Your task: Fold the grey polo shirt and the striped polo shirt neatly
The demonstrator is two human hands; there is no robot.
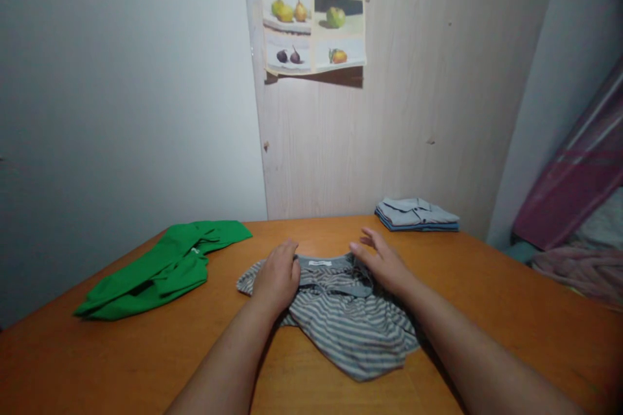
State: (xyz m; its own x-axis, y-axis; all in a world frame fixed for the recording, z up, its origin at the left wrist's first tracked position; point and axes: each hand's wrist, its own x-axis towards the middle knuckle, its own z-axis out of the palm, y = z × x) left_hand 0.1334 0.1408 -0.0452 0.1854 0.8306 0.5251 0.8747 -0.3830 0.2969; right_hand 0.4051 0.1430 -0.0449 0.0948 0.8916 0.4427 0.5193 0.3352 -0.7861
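While the striped gray garment [348, 331] lay rumpled at the middle of the orange-brown counter [121, 369], its neckline faced the far side and showed a white label [320, 263]. Dark lettering ran across that label, too small and blurred to read. The left hand [277, 277] rested on the garment's left part, its fingers close together; whether its grip was clamped on the cloth, I could not tell. At the right end of the neckline was the right hand [384, 262], its grip apart, with thumb and fingers spread. To the left lay a loosely folded green garment [146, 272] with a small white mark [195, 251], unreadable. A stack of folded clothes [417, 215] sat at the far right. On the far wall hung a fruit poster [314, 32] with four pictures and no legible words.
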